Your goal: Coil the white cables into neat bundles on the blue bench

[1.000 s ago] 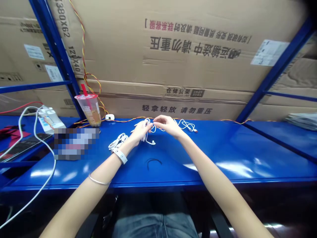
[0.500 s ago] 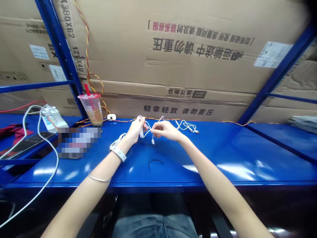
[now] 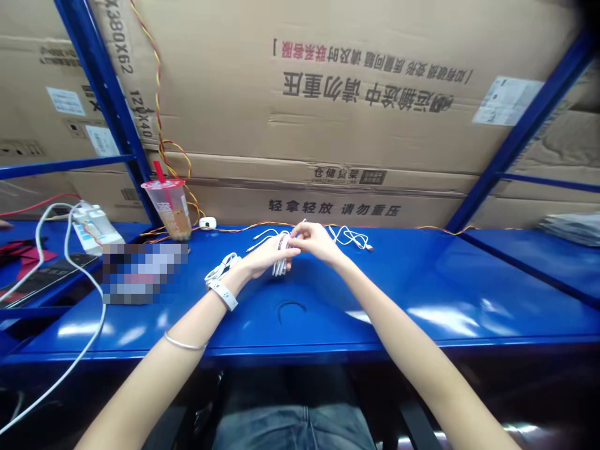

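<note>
A thin white cable [image 3: 281, 261] is gathered into a narrow bundle of loops between my hands, just above the blue metal tabletop [image 3: 422, 294]. My left hand [image 3: 267, 257] grips the bundle from the left, and my right hand [image 3: 316, 242] pinches its upper end. A loose length of the cable [image 3: 265, 237] runs out behind my left hand. Another white coil [image 3: 222, 267] lies beside my left wrist. On the right, a small tangle of white cable [image 3: 349, 237] ends in a small connector. I cannot tell whether these pieces are joined.
A plastic cup with a red straw [image 3: 169, 209] and a pixelated object [image 3: 145, 273] stand left of my hands. Further left are a white power strip [image 3: 96, 228] and a thick white cord [image 3: 70, 300]. A red-and-yellow twisted wire [image 3: 281, 224] runs along the table's back edge, before stacked cardboard boxes [image 3: 328, 131].
The cable's loose loops have been drawn into a tighter bundle between my hands. My hands have come closer together, and the dangling end has gone from view.
</note>
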### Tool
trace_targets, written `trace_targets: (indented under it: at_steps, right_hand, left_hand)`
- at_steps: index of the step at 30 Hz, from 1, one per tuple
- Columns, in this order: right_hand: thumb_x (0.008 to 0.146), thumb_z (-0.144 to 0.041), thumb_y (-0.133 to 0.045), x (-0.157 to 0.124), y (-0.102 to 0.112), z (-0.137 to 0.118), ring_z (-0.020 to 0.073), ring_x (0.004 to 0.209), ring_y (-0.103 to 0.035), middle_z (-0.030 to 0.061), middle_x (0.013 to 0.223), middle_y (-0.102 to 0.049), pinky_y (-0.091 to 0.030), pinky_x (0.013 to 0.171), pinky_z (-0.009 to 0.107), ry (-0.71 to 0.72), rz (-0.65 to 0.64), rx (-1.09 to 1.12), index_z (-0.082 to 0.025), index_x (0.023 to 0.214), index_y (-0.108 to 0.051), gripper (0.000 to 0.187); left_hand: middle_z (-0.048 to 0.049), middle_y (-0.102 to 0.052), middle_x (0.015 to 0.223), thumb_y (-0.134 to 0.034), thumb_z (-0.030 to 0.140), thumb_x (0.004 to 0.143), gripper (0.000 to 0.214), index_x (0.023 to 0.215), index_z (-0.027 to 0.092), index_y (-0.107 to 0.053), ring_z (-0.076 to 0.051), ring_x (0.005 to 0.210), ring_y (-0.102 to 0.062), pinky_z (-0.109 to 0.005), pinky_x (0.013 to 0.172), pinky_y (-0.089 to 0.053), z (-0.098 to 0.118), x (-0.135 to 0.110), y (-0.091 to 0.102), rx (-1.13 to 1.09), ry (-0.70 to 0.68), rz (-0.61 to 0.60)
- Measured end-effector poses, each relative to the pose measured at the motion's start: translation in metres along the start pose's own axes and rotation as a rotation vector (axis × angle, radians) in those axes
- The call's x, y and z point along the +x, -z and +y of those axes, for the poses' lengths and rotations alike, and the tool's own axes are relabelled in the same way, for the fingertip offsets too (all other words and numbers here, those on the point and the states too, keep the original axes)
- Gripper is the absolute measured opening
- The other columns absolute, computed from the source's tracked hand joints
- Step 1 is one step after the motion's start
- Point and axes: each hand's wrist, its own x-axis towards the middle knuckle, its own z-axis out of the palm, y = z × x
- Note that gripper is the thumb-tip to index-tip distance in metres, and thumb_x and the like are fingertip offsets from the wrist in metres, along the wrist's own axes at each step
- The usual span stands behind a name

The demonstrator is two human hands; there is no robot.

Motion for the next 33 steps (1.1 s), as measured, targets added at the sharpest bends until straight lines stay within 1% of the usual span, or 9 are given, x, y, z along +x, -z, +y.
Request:
trace_targets:
  at_steps: [4,8,10,16,19,21,23,29,33]
  right_hand:
    - [0.071,-0.029,-0.068,-0.002,0.004,-0.005,0.012,0.061,-0.053,-0.0036,0.067,-0.058,-0.041,0.059,0.024,0.157,-0.034,-0.037,-0.018,0.103,-0.061,0.034]
    - [0.074,-0.019,-0.06,-0.005,0.002,-0.012,0.0104,0.058,-0.049,-0.0027,0.062,-0.057,-0.037,0.059,0.023,0.245,0.062,-0.218,-0.016,0.085,-0.069,0.015]
    - [0.075,-0.017,-0.058,-0.006,0.001,-0.015,0.0104,0.058,-0.051,-0.0015,0.061,-0.06,-0.037,0.058,0.023,0.241,0.091,-0.244,-0.014,0.08,-0.07,0.013]
    - [0.076,-0.017,-0.057,-0.005,0.002,-0.016,0.0114,0.061,-0.053,0.0004,0.066,-0.063,-0.038,0.06,0.023,0.203,0.096,-0.255,-0.013,0.079,-0.067,0.011]
    - [0.08,-0.024,-0.057,-0.007,0.009,-0.017,0.0122,0.066,-0.053,0.0005,0.074,-0.063,-0.038,0.062,0.023,0.232,-0.022,-0.248,-0.015,0.089,-0.063,0.014]
    - [0.082,-0.031,-0.059,-0.009,0.012,-0.018,0.0127,0.07,-0.053,0.0004,0.081,-0.064,-0.039,0.063,0.023,0.239,-0.145,-0.238,-0.017,0.1,-0.058,0.023]
    - [0.085,-0.038,-0.057,-0.011,0.011,-0.019,0.0128,0.069,-0.053,0.0,0.082,-0.063,-0.038,0.063,0.023,0.22,-0.19,-0.252,-0.018,0.103,-0.055,0.027]
    - [0.09,-0.043,-0.051,-0.009,-0.005,-0.019,0.0135,0.068,-0.052,0.0007,0.072,-0.061,-0.034,0.064,0.024,0.235,-0.001,-0.352,-0.017,0.082,-0.056,0.027]
    - [0.087,-0.039,-0.055,-0.005,-0.001,-0.018,0.0136,0.065,-0.053,0.0007,0.069,-0.062,-0.033,0.063,0.024,0.188,0.152,-0.376,-0.017,0.078,-0.059,0.024]
  left_hand:
    - [0.0008,-0.058,0.067,-0.072,0.04,0.076,0.028,0.082,0.018,-0.057,-0.01,0.053,-0.055,-0.023,0.05,-0.045,0.004,-0.001,0.0,0.068,-0.016,-0.063]
    - [0.0014,-0.058,0.068,-0.069,0.041,0.078,0.029,0.086,0.017,-0.055,-0.011,0.059,-0.059,-0.024,0.058,-0.049,0.008,-0.003,-0.003,0.092,0.042,-0.102]
    - [0.0012,-0.059,0.07,-0.07,0.04,0.078,0.031,0.089,0.016,-0.054,-0.012,0.06,-0.061,-0.027,0.061,-0.051,0.009,-0.005,-0.004,0.082,0.078,-0.092]
    - [0.0023,-0.055,0.062,-0.071,0.038,0.075,0.03,0.082,0.018,-0.049,-0.01,0.051,-0.052,-0.022,0.047,-0.041,0.01,-0.006,-0.004,0.149,0.162,-0.061]
    - [0.005,-0.047,0.055,-0.067,0.037,0.077,0.025,0.077,0.019,-0.048,-0.007,0.044,-0.042,-0.019,0.042,-0.03,0.008,-0.004,-0.003,0.222,0.126,0.001]
    - [0.0046,-0.046,0.053,-0.063,0.037,0.079,0.022,0.075,0.019,-0.049,-0.008,0.042,-0.039,-0.02,0.04,-0.028,0.005,-0.003,-0.003,0.295,0.093,0.045]
    - [0.004,-0.045,0.051,-0.06,0.037,0.08,0.021,0.072,0.02,-0.05,-0.008,0.041,-0.039,-0.021,0.04,-0.028,0.002,-0.001,-0.004,0.373,0.067,0.072]
    - [0.0006,-0.052,0.051,-0.06,0.041,0.08,0.027,0.065,0.019,-0.053,-0.012,0.044,-0.047,-0.024,0.044,-0.034,-0.002,0.003,-0.008,0.542,-0.029,0.093]
    - [-0.0023,-0.06,0.061,-0.05,0.044,0.088,0.029,0.076,0.018,-0.059,-0.016,0.054,-0.056,-0.028,0.054,-0.041,0.0,0.003,-0.009,0.636,-0.119,0.083]
